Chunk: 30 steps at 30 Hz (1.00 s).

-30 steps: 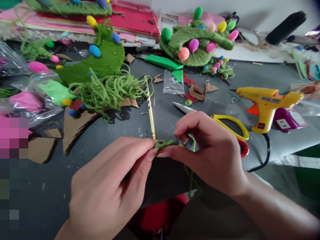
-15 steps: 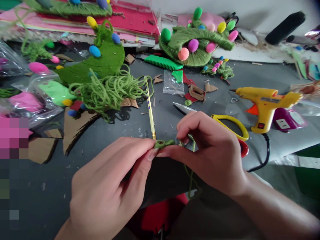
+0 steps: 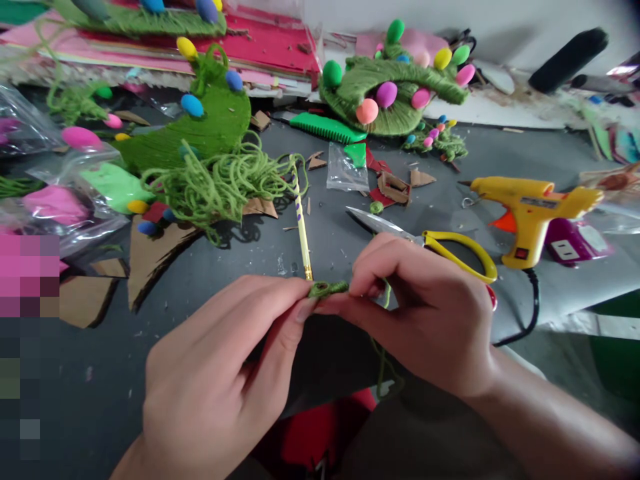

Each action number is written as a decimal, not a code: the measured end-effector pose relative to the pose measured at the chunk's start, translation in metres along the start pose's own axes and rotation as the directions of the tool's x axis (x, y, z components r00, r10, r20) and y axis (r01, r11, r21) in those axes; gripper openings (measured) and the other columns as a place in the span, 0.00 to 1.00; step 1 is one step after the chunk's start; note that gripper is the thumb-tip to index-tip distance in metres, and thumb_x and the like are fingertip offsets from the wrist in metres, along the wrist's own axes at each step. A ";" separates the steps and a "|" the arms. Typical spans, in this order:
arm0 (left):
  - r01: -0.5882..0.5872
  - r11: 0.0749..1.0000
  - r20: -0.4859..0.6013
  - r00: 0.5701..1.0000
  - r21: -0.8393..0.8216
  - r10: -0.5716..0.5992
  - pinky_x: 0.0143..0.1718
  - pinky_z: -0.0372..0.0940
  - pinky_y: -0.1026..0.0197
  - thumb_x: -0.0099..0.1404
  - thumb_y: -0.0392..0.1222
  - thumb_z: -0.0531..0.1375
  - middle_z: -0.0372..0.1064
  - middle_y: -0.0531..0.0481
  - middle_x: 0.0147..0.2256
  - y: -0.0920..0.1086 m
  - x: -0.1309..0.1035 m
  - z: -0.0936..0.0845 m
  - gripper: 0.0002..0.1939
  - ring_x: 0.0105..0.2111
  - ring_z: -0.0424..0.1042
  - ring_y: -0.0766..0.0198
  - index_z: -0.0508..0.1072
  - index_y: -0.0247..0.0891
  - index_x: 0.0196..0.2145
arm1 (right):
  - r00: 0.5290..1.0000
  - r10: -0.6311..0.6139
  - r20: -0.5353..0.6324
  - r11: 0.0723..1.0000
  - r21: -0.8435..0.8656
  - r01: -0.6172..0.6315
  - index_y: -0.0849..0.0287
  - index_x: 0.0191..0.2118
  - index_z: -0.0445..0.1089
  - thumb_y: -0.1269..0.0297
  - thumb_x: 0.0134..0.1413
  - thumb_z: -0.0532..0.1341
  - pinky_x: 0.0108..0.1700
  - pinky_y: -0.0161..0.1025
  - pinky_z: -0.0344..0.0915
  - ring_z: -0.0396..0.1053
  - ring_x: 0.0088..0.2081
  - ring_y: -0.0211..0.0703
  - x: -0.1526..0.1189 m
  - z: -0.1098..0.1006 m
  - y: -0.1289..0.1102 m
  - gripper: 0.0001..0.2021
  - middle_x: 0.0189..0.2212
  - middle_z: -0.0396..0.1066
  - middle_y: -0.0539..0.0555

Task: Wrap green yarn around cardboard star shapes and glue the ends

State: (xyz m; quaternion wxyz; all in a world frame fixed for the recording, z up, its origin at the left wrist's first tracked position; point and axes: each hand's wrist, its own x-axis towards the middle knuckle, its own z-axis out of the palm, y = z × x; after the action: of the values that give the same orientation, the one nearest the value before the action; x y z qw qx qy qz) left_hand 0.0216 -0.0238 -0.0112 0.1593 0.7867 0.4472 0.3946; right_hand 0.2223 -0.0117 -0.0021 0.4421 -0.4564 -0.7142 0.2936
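Note:
Between my hands is a small green yarn-wrapped piece (image 3: 327, 289), with a little hole at its left end. My left hand (image 3: 225, 360) pinches that left end between thumb and fingers. At the other end, my right hand (image 3: 425, 313) has thumb and forefinger pressed together on the green yarn (image 3: 384, 360), whose loose strand hangs below the fingers. Just beyond the piece lies a yellow pencil (image 3: 302, 230). Scissors (image 3: 450, 250) with yellow handles rest behind my right hand, which partly covers them.
A yellow glue gun (image 3: 535, 207) stands at the right with its black cord. Loose green yarn (image 3: 225, 183) is heaped at left, near cardboard scraps (image 3: 155, 260). Green yarn-wrapped shapes with coloured balls (image 3: 395, 87) and a green cutter (image 3: 327, 127) lie at the back.
My right hand's forefinger has come down against the thumb at the piece's right end, and more of the scissors shows. My left hand keeps its pinch.

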 end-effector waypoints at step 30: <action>0.025 0.998 0.001 1.000 0.060 -0.026 0.40 0.74 0.68 0.67 0.29 0.61 0.77 0.57 0.39 -0.001 -0.002 0.001 0.13 0.31 0.75 0.69 0.75 0.45 0.45 | 0.994 -0.100 0.049 0.991 0.091 0.096 0.57 0.35 0.73 0.76 0.59 0.66 0.38 0.40 0.72 0.73 0.34 0.39 0.001 0.000 -0.002 0.06 0.31 0.75 0.51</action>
State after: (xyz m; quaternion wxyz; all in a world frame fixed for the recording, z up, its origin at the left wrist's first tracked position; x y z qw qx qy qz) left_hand 0.0213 -0.0251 -0.0137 0.1410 0.7858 0.4687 0.3780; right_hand 0.2217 -0.0112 0.0000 0.4565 -0.3926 -0.7336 0.3152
